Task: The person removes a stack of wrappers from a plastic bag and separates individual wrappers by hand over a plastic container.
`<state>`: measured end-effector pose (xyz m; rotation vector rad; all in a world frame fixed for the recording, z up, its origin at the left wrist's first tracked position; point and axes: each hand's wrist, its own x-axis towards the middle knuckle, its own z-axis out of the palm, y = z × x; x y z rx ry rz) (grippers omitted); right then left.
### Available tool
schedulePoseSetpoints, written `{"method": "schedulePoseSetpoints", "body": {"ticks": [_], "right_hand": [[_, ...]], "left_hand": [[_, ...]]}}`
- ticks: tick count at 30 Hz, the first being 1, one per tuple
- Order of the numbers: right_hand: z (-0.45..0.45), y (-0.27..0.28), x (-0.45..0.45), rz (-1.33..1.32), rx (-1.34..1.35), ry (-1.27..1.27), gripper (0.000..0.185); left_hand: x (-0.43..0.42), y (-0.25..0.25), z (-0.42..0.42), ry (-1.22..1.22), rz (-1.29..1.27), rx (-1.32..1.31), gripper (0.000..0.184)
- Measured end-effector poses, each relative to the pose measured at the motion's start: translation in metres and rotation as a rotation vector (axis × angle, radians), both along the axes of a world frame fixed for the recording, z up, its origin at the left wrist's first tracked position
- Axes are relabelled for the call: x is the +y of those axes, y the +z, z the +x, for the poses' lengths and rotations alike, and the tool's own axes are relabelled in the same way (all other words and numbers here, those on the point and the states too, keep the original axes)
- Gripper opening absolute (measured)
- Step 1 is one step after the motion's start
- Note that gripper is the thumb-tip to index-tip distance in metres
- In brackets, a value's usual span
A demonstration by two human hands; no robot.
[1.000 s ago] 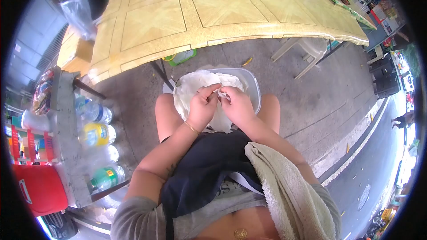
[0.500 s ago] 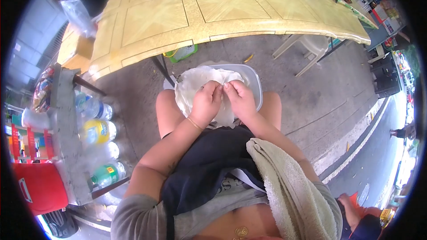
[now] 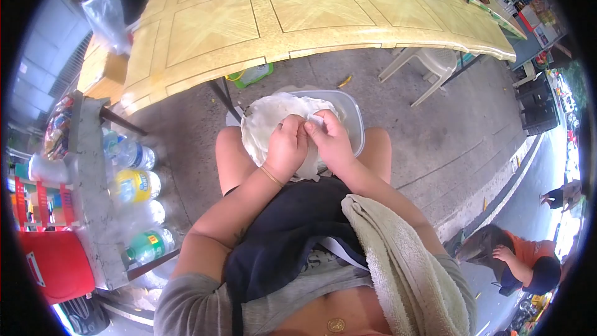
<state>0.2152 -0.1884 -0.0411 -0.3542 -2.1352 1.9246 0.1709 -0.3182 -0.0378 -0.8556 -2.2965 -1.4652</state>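
Observation:
Thin, pale round spring roll wrappers (image 3: 261,118) lie in a loose layered heap over a clear plastic tub (image 3: 354,121) held between my knees. My left hand (image 3: 287,147) is closed above the heap, its thumb and fingers pinching a white wrapper edge. Right beside it, my right hand (image 3: 331,142) pinches a bit of the same white sheet, with some showing between thumb and forefinger. The fingertips of both hands nearly touch. My hands hide the middle of the heap, and how many layers they hold cannot be made out.
A table with a yellow patterned cover (image 3: 323,9) stands ahead. Under it are a green basket (image 3: 254,76) and a white plastic chair (image 3: 429,65). Plastic bottles (image 3: 140,185) line the left side. A towel (image 3: 398,255) hangs over my right shoulder. A person in orange (image 3: 528,255) is at right.
My right thumb and fingers have shifted and show more white sheet between them. My left hand has barely moved. On the street at right, a person in orange has come further into view.

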Motion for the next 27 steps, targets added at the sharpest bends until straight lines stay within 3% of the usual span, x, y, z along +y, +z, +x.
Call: {"method": "schedulePoseSetpoints", "body": {"ticks": [7, 10, 13, 19, 22, 27], "right_hand": [[-0.001, -0.006, -0.001, -0.306, 0.012, -0.136, 0.01], [-0.001, -0.006, -0.001, 0.037, 0.002, -0.161, 0.012], [0.004, -0.001, -0.006, 0.181, -0.071, -0.07, 0.021], [0.006, 0.005, -0.014, 0.184, 0.181, -0.157, 0.013], [0.003, -0.006, -0.01, 0.328, 0.235, -0.275, 0.015], [0.001, -0.017, -0.003, 0.219, 0.142, -0.382, 0.018]], "left_hand": [[0.0, 0.0, 0.004, 0.051, 0.057, -0.132, 0.007], [0.0, 0.001, 0.003, 0.059, 0.044, -0.137, 0.009], [0.0, 0.007, 0.007, 0.061, 0.004, -0.157, 0.01], [-0.001, 0.001, 0.003, 0.027, -0.026, -0.169, 0.012], [-0.001, -0.008, 0.0, 0.068, 0.024, -0.27, 0.012], [-0.001, -0.012, -0.002, 0.153, 0.073, -0.314, 0.013]]}}
